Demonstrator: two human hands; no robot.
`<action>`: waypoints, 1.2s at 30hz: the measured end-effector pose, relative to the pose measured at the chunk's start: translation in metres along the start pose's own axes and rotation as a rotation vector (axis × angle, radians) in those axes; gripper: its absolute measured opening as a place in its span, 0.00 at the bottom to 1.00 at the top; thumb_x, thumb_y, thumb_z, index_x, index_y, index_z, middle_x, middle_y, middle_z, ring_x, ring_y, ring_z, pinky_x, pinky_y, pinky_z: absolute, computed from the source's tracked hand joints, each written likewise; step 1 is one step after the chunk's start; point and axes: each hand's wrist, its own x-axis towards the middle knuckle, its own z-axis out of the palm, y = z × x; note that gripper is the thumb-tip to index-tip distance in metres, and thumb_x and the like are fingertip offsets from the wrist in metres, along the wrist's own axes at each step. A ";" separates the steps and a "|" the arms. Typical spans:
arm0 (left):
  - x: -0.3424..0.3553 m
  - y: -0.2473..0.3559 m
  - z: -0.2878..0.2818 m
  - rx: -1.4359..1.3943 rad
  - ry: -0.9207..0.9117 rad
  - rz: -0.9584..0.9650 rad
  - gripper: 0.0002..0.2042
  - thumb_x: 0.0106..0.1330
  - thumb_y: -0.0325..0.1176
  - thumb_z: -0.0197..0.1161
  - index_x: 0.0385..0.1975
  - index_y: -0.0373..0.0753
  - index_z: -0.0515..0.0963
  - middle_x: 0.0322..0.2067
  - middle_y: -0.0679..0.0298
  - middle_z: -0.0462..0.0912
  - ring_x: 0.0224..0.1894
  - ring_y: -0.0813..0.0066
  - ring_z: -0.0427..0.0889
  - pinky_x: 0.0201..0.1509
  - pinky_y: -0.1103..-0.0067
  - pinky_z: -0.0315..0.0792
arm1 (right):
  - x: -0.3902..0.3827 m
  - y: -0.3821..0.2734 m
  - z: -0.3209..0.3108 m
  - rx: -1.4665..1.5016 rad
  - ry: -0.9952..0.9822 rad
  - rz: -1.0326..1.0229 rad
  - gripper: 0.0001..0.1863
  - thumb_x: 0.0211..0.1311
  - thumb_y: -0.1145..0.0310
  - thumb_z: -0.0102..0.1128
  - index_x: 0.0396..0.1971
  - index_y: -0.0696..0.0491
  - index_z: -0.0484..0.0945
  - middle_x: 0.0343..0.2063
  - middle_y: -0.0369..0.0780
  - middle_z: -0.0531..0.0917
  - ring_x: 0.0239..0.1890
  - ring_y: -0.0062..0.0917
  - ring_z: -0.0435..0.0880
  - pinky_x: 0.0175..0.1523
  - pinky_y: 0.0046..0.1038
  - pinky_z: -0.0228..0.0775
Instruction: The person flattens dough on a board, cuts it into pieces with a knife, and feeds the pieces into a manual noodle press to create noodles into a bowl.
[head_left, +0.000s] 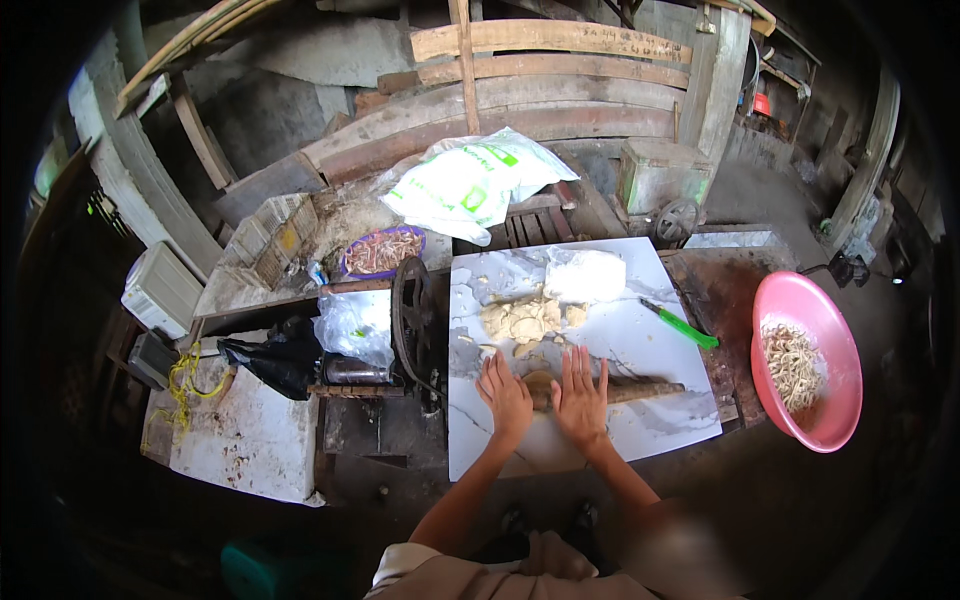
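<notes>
Fingers spread, left hand (508,400) and right hand (580,403) lie at the nine-o'clock end of a brown tapered rod (640,390). Lumpy pale-yellow dough (522,320) sits toward twelve o'clock.

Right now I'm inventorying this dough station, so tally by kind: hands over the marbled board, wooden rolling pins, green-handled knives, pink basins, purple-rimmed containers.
Hands: 2 (left hand, right hand)
Wooden rolling pin: 1
Green-handled knife: 1
Pink basin: 1
Purple-rimmed container: 1
Total: 6
</notes>
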 end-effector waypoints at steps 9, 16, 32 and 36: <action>0.037 0.008 0.003 -0.025 -0.047 0.018 0.29 0.65 0.30 0.45 0.64 0.27 0.47 0.66 0.50 0.48 0.71 0.54 0.37 0.67 0.47 0.31 | 0.035 0.001 0.004 -0.012 0.020 0.008 0.31 0.64 0.60 0.41 0.62 0.63 0.55 0.65 0.48 0.57 0.70 0.35 0.47 0.70 0.50 0.31; 0.045 0.008 0.009 -0.051 0.010 -0.033 0.29 0.67 0.32 0.44 0.65 0.27 0.45 0.67 0.50 0.45 0.71 0.53 0.35 0.68 0.50 0.30 | 0.045 0.000 0.005 -0.001 0.030 0.087 0.33 0.65 0.58 0.39 0.64 0.64 0.51 0.66 0.50 0.52 0.71 0.33 0.45 0.71 0.47 0.31; 0.058 0.007 0.009 -0.027 0.049 0.024 0.31 0.66 0.29 0.44 0.66 0.27 0.39 0.68 0.47 0.38 0.71 0.51 0.30 0.66 0.48 0.25 | 0.065 -0.005 0.003 0.018 0.053 0.104 0.33 0.64 0.62 0.40 0.65 0.63 0.48 0.66 0.50 0.51 0.71 0.34 0.45 0.71 0.46 0.30; 0.042 0.003 0.007 -0.043 0.026 -0.035 0.31 0.69 0.33 0.42 0.66 0.27 0.38 0.69 0.48 0.36 0.71 0.52 0.29 0.66 0.48 0.23 | 0.049 -0.008 0.003 0.015 0.051 0.104 0.33 0.63 0.62 0.41 0.64 0.63 0.49 0.66 0.49 0.52 0.71 0.33 0.46 0.71 0.45 0.30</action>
